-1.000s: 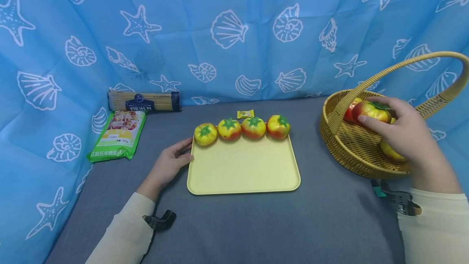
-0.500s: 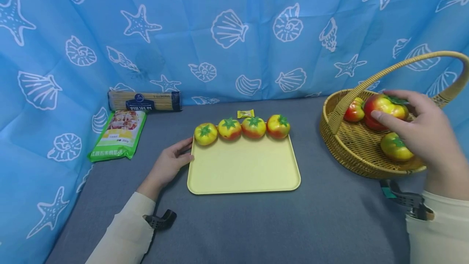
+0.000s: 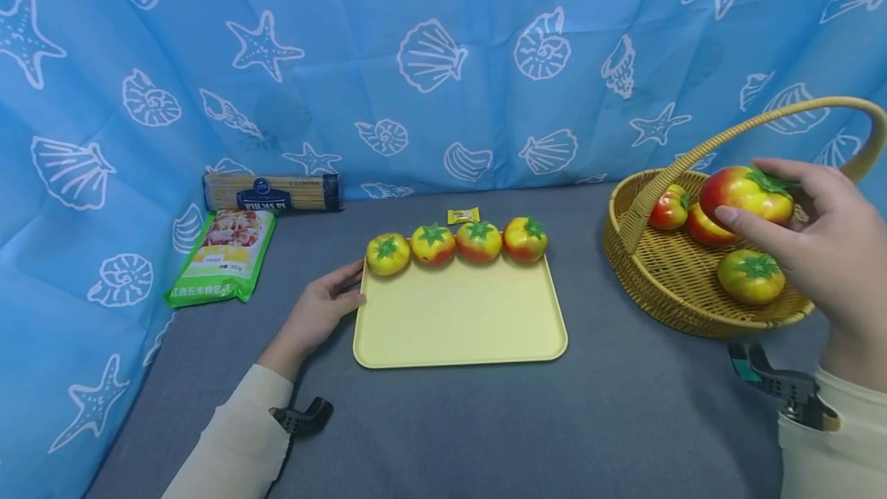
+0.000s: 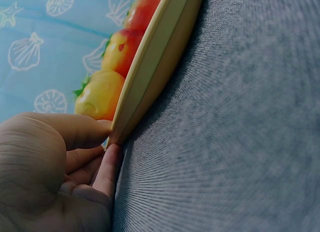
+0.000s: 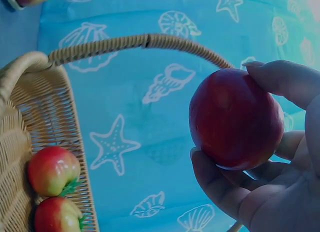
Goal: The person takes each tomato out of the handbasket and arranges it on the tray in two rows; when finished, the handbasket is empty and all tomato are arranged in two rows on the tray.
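Note:
My right hand (image 3: 841, 241) grips a red-and-yellow toy tomato (image 3: 744, 195) with a green leafy top, held above the wicker basket (image 3: 682, 268). In the right wrist view, thumb and fingers curl round this tomato (image 5: 235, 119), its red underside showing. Inside the basket lie a small tomato (image 3: 668, 208), a partly covered one (image 3: 707, 228) and a yellow-green one (image 3: 751, 277). At the left edge of the pale yellow tray (image 3: 460, 318), my left hand (image 3: 319, 310) pinches the rim between thumb and fingers. Several tomatoes (image 3: 433, 243) stand in a row along the tray's far edge.
The basket's tall handle (image 3: 734, 133) arches over it. Behind the tray lies a small yellow packet (image 3: 463, 216). A spaghetti pack (image 3: 273, 191) and a green-edged food bag (image 3: 225, 256) lie at the back left. A blue shell-print curtain (image 3: 430, 98) surrounds the grey table.
My right hand has lifted the tomato and moved right with it, exposing the tomatoes lying in the basket. The left hand and tray have stayed in place.

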Action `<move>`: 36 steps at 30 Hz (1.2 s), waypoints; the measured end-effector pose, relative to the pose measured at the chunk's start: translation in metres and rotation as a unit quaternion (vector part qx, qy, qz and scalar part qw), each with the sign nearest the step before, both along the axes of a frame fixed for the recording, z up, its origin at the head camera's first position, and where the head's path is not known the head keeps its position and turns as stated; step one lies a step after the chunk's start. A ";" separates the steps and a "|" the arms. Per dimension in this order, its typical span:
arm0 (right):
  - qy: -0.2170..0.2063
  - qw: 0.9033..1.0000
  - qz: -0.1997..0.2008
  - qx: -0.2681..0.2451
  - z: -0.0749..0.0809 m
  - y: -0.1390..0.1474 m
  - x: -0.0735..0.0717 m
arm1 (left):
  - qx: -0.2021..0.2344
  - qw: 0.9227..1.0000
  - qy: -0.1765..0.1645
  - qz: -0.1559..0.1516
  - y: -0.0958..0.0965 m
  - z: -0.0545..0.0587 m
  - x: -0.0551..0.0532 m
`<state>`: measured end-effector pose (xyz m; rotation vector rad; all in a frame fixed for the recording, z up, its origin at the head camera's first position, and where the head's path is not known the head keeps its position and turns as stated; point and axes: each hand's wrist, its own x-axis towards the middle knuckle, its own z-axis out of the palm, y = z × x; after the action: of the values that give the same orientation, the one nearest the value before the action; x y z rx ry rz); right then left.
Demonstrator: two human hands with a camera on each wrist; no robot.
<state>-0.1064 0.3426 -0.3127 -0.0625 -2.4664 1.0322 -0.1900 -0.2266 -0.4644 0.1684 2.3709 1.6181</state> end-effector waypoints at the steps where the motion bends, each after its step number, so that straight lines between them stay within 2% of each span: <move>1: 0.008 1.000 0.000 0.002 0.001 -0.002 0.001 | 0.000 1.000 0.000 0.000 0.000 0.000 0.000; 8: 0.035 0.999 0.013 -0.006 0.008 -0.012 0.007 | 0.000 1.000 0.003 0.000 0.000 0.000 0.001; 13: 0.049 0.997 0.054 -0.027 0.011 -0.023 0.008 | 0.000 1.000 0.000 0.002 -0.001 0.001 0.001; 17: 0.035 0.995 0.081 -0.042 0.013 -0.034 0.010 | -0.002 1.000 -0.002 0.003 -0.002 0.000 0.001; 25: -0.006 0.994 0.107 -0.036 0.012 -0.056 0.009 | -0.003 1.000 -0.003 0.004 -0.002 0.001 0.001; 36: 0.000 0.985 0.174 0.014 -0.001 -0.081 0.001 | 0.004 1.000 0.004 -0.001 -0.001 0.000 0.000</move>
<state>-0.1050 0.2612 -0.3134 0.3904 -2.5461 1.1337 -0.1896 -0.2271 -0.4646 0.1806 2.3695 1.6303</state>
